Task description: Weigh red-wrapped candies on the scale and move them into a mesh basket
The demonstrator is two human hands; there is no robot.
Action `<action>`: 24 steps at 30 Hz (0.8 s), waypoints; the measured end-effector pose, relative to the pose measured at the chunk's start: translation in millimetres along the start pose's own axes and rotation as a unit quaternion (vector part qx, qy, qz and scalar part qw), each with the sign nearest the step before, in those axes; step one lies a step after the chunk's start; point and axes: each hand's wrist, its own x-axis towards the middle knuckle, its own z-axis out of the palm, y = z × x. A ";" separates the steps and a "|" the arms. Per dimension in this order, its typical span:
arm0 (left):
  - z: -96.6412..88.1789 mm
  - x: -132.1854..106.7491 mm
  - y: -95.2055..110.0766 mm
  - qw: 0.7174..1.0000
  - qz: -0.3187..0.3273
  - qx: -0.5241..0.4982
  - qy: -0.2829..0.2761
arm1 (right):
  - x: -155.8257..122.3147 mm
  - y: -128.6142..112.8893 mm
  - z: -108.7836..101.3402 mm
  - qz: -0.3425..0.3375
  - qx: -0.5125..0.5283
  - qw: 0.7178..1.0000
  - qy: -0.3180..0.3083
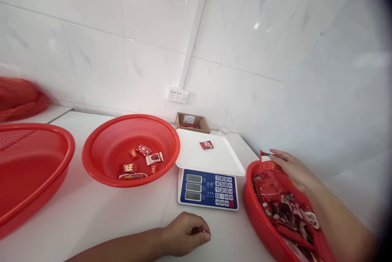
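My left hand [187, 234] rests on the white table in front of the scale, its fingers curled in and nothing visible in them. Over the far rim of the right red basket [260, 217], my right hand [292, 169] grips a red packet [268, 164] with a pale patch. Many red and dark wrapped snacks [286, 209] fill that basket. The digital scale [208, 188] has a blue keypad panel and a white tray [202, 160]. A single small red packet [206, 145] lies on the tray.
Left of the scale, a round red basket [104, 168] holds several small packets [139, 162]. Another red basket [36, 192] stands at far left, with red bundled material [18, 96] behind. A cardboard box [202, 125] sits against the tiled wall below a power socket [179, 95].
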 end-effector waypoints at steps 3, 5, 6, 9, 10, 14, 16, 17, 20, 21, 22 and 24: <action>1.6 1.1 -4.2 1.000 -0.006 -0.007 0.010 | 2.3 -35.4 32.4 -0.004 0.050 0.996 -0.068; 2.4 2.1 -7.0 1.000 -0.010 -0.016 0.018 | 2.1 -55.8 54.5 -0.023 0.056 0.993 -0.101; 2.6 2.5 -8.2 0.999 -0.009 -0.020 0.022 | 1.3 -63.8 65.4 -0.035 0.048 0.992 -0.115; 2.4 3.6 -10.9 0.999 -0.003 -0.034 0.030 | -4.4 -77.1 98.1 -0.088 -0.016 0.986 -0.139; 2.1 4.0 -11.4 0.999 0.000 -0.038 0.029 | -7.5 -78.5 108.9 -0.108 -0.044 0.982 -0.146; 0.8 4.7 -11.1 0.999 0.008 -0.046 0.015 | -22.5 -77.6 147.2 -0.168 -0.133 0.955 -0.206; 0.7 4.5 -9.4 0.999 0.006 -0.047 0.017 | -28.5 -78.1 158.6 -0.186 -0.155 0.942 -0.232; 0.8 4.2 -8.1 0.999 0.004 -0.047 0.021 | -30.4 -79.0 161.2 -0.193 -0.160 0.938 -0.240; 1.2 2.7 -4.2 0.998 -0.010 -0.052 0.032 | -30.4 -81.1 154.2 -0.198 -0.153 0.938 -0.241; 1.1 2.3 -3.3 0.998 -0.014 -0.054 0.030 | -28.6 -80.1 146.8 -0.195 -0.144 0.942 -0.233; 0.8 2.1 -2.9 0.998 -0.017 -0.054 0.028 | -26.0 -77.5 136.8 -0.187 -0.133 0.948 -0.219; 0.0 2.6 -3.3 0.998 -0.018 -0.052 0.023 | -19.3 -65.8 110.5 -0.154 -0.107 0.966 -0.178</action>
